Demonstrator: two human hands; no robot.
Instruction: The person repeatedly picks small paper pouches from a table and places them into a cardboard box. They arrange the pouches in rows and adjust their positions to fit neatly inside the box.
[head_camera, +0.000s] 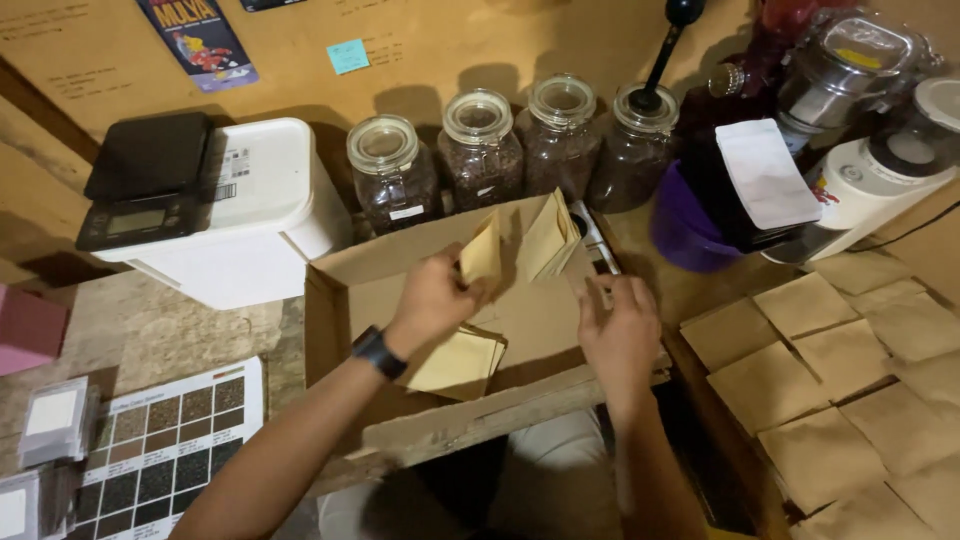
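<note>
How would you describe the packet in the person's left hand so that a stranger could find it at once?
Start at the open cardboard box in front of the four glass jars. Above its middle, the left hand holds a small tan packet upright. Unlike the packets leaning on the back wall or lying flat on the box floor, it is pinched in fingers, off the floor.

Matt brown paper pouches (482, 255), rough cardboard box (470, 420), glossy glass jars (395, 170)

Over an open cardboard box (350, 290), the left hand (432, 300) pinches a small kraft paper pouch (482, 252); the right hand (620, 325) hovers open beside it, four jars of coffee beans (480, 150) lining the surface behind.
</note>
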